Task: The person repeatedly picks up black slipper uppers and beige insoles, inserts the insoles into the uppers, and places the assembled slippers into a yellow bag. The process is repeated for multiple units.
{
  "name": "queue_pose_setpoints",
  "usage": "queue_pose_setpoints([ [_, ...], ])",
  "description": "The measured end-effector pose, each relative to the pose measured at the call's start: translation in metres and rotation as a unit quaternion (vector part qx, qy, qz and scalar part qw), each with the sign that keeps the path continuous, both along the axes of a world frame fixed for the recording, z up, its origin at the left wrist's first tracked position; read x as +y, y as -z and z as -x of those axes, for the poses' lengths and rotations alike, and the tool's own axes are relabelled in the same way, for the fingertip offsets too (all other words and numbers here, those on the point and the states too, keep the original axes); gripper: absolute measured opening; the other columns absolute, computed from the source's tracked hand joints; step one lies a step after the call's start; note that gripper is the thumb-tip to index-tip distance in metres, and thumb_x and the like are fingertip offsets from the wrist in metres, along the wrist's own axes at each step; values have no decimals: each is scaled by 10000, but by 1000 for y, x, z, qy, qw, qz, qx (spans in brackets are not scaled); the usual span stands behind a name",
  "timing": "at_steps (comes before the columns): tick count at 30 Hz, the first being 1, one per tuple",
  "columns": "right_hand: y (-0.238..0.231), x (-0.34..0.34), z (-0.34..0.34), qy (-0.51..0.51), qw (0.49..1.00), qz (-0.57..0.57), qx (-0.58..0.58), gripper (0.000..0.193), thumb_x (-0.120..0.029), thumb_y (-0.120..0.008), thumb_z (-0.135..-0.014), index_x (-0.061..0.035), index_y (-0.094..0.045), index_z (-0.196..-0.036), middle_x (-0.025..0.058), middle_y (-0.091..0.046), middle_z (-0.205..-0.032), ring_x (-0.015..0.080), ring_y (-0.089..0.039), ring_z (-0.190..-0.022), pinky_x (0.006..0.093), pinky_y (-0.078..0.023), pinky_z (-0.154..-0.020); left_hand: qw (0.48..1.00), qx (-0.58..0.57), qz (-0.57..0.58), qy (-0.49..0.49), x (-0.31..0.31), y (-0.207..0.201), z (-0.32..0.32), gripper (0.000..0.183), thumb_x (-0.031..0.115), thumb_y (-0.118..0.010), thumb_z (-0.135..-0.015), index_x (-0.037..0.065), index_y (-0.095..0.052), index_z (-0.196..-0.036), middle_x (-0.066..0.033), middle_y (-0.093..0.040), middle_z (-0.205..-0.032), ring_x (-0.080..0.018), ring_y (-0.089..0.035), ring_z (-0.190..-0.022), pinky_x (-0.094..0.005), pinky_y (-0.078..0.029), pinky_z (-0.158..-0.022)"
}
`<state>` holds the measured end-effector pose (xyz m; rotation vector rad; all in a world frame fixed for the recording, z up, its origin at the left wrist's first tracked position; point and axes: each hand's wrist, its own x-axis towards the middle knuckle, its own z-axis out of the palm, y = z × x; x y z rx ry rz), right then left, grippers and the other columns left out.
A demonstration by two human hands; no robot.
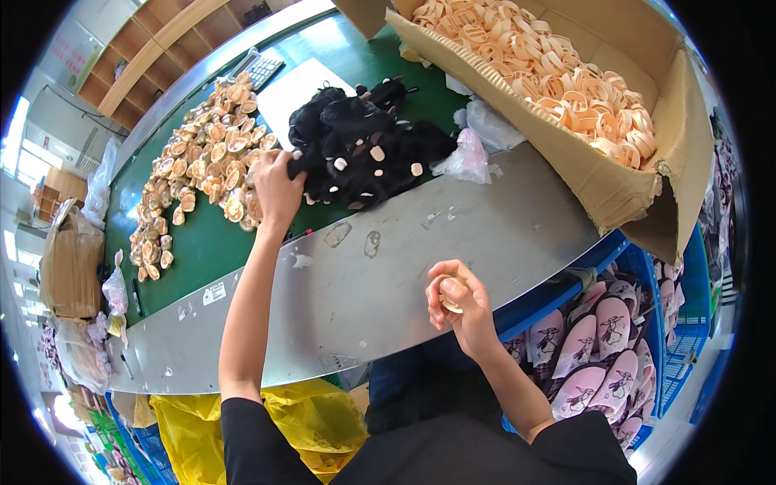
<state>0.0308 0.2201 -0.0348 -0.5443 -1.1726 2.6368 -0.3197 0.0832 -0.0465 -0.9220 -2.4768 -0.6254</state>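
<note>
My left hand [279, 190] reaches to the left edge of a heap of black fluffy pieces [368, 145], several of which show small pale patches. Its fingers are closed on a black fluffy piece [297, 165] at that edge. Over the table's near metal edge, my right hand [465, 311] curls round a small pale ring-like piece [453, 295], partly hidden by the fingers. Just left of the black heap spreads a large pile of small finished-looking beige pieces [206, 153] with oval, peach-toned faces.
An open cardboard box [558, 158] of peach plastic rings [558, 73] stands at the right. Clear plastic bags [469, 153] lie beside it, and a white sheet [299, 93] behind the heap. Below right are blue crates of pink slippers [582, 347]; below left, a yellow bag [190, 428].
</note>
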Motion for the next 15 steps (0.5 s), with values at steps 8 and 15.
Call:
queue_pose_setpoints([
  [8, 4, 3, -5, 19, 993, -110, 47, 145, -166, -566, -1008, -33, -605, -1050, 58, -605, -894, 105, -556, -700, 249, -482, -627, 926, -213, -305, 67, -27, -77, -80, 173, 94, -680, -965, -42, -634, -1062, -39, -668, -985, -82, -562, -873, -260, -475, -793],
  [15, -33, -12, 25, 56, 944, -305, 114, 179, -146, -586, -1010, -15, -660, -1108, 52, -611, -971, 115, -591, -832, 238, -499, -733, 836, -415, -335, 133, -64, -108, -186, 174, 67, -625, -998, -21, -597, -1145, -3, -651, -1021, -47, -579, -939, -187, -450, -858],
])
